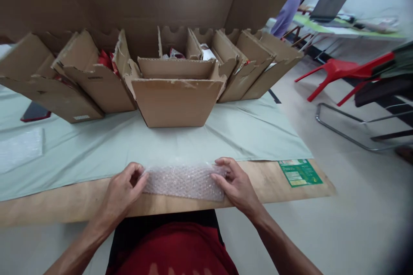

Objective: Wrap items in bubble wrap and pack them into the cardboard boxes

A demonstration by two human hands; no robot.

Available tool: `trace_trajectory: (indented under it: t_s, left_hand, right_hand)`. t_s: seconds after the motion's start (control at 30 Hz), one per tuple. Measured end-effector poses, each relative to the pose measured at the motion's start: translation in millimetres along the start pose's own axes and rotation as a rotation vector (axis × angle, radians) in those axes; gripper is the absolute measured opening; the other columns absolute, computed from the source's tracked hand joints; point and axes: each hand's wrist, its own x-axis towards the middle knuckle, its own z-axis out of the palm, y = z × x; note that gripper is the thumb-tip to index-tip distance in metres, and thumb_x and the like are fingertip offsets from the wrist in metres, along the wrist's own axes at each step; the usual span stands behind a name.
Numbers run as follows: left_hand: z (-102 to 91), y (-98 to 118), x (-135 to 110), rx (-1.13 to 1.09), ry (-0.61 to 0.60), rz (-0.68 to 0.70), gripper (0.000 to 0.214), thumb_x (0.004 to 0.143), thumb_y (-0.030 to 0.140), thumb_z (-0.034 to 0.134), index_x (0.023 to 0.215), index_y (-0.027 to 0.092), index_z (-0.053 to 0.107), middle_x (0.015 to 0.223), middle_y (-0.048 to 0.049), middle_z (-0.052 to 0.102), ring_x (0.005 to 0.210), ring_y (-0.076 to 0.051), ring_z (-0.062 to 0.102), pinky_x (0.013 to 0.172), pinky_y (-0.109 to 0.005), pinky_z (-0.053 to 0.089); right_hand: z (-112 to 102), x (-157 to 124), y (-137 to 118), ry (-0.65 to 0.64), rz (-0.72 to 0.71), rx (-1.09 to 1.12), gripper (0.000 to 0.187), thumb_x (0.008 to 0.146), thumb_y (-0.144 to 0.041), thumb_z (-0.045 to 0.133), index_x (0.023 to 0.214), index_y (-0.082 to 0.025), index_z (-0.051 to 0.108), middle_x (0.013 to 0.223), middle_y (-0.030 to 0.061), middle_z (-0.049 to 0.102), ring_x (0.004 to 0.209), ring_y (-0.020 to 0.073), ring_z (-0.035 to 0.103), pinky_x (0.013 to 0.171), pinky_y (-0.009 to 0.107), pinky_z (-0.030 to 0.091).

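A strip of clear bubble wrap (183,182) spans the gap between my two hands, over the front edge of the wooden table (80,193). At its left end, my left hand (125,184) pinches the wrap between thumb and fingers. My right hand (237,184) grips the opposite end, its thumb on the near side. Whether anything lies inside the wrap, I cannot tell. Beyond it, an open cardboard box (177,103) stands on the pale green cloth (106,146).
More cardboard bins (97,81) line the back, some with red or white items. At left lie another bubble wrap piece (21,148) and a dark phone-like object (36,111). A green printed sheet (300,172) is on the table's right end. A red chair (342,71) and a person (285,15) are farther right.
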Motion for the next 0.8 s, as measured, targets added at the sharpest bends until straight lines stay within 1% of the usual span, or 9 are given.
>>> trace_trajectory:
  t_s: [0.1,0.17,0.23,0.33,0.4,0.47,0.53,0.67,0.8]
  left_hand:
    - [3.0,-6,-12,-0.238,-0.036,-0.099,0.031,0.088,0.046,0.059,0.108,0.023,0.056,0.071,0.0040,0.063,0.061,-0.015,0.061,0.058,-0.025,0.048]
    - [4.1,-10,-18,-0.363,-0.045,-0.122,0.041,0.091,0.044,0.059,0.126,0.023,0.050,0.083,0.0007,0.069,0.070,-0.016,0.068,0.063,-0.026,0.053]
    - [3.0,-13,-22,-0.408,-0.049,-0.098,0.037,0.091,0.042,0.061,0.123,0.024,0.052,0.093,-0.0032,0.072,0.081,-0.018,0.073,0.071,-0.028,0.057]
    - [-1.3,-11,-23,-0.329,-0.090,0.008,0.016,0.089,0.038,0.061,0.097,0.024,0.063,0.086,-0.0023,0.072,0.079,-0.019,0.072,0.070,-0.028,0.058]
    - [-3.8,-6,-21,-0.258,-0.113,0.073,0.015,0.089,0.033,0.056,0.082,0.024,0.066,0.078,-0.0011,0.072,0.073,-0.018,0.070,0.066,-0.027,0.056]
    - [-5.8,0,-17,-0.225,-0.109,0.131,0.020,0.089,0.027,0.053,0.076,0.024,0.067,0.077,-0.0011,0.073,0.073,-0.018,0.071,0.065,-0.026,0.056]
    - [-8.9,5,-12,-0.222,-0.076,0.220,0.023,0.089,0.022,0.051,0.075,0.023,0.069,0.077,-0.0012,0.073,0.072,-0.017,0.072,0.063,-0.025,0.056]
    - [-26.1,20,1,-0.147,0.034,0.513,0.031,0.092,0.013,0.048,0.080,0.023,0.075,0.079,-0.0017,0.073,0.070,-0.014,0.072,0.061,-0.022,0.055]
    - [-57.8,54,28,0.070,0.342,0.672,0.030,0.094,0.010,0.052,0.096,0.027,0.077,0.095,0.0000,0.075,0.083,-0.014,0.073,0.075,-0.023,0.057]
  right_hand:
    - [-8,-16,1,-0.088,0.113,0.273,0.071,0.086,-0.040,0.074,0.149,-0.026,0.044,0.109,0.0075,0.074,0.086,0.0200,0.074,0.075,0.034,0.060]
    - [-15,-27,3,-0.131,0.143,0.365,0.081,0.086,-0.042,0.075,0.157,-0.030,0.037,0.121,0.0108,0.072,0.094,0.0216,0.076,0.078,0.037,0.063]
    - [-21,-36,4,-0.163,0.117,0.350,0.071,0.087,-0.044,0.075,0.152,-0.032,0.048,0.128,0.0127,0.071,0.104,0.0247,0.076,0.086,0.042,0.063]
    - [-24,-44,1,-0.227,-0.020,0.167,0.037,0.088,-0.043,0.075,0.124,-0.032,0.075,0.130,0.0119,0.073,0.120,0.0298,0.070,0.097,0.047,0.060]
    - [-20,-43,-5,-0.258,-0.117,0.046,0.020,0.091,-0.037,0.071,0.107,-0.031,0.081,0.119,0.0100,0.077,0.115,0.0291,0.072,0.094,0.044,0.062]
    - [-14,-39,-11,-0.254,-0.196,-0.026,0.017,0.094,-0.029,0.065,0.099,-0.030,0.081,0.100,0.0070,0.078,0.096,0.0247,0.076,0.082,0.038,0.064]
    - [-10,-31,-19,-0.208,-0.304,-0.069,0.022,0.095,-0.021,0.059,0.096,-0.029,0.079,0.088,0.0039,0.076,0.082,0.0206,0.075,0.074,0.032,0.064]
    - [-23,-4,-45,0.035,-0.587,-0.173,0.029,0.095,-0.011,0.055,0.100,-0.030,0.077,0.091,0.0032,0.074,0.083,0.0182,0.074,0.073,0.030,0.063]
    - [-50,44,-103,0.205,-0.827,-0.350,0.030,0.098,-0.012,0.053,0.100,-0.030,0.077,0.099,0.0047,0.073,0.091,0.0199,0.072,0.082,0.036,0.062]
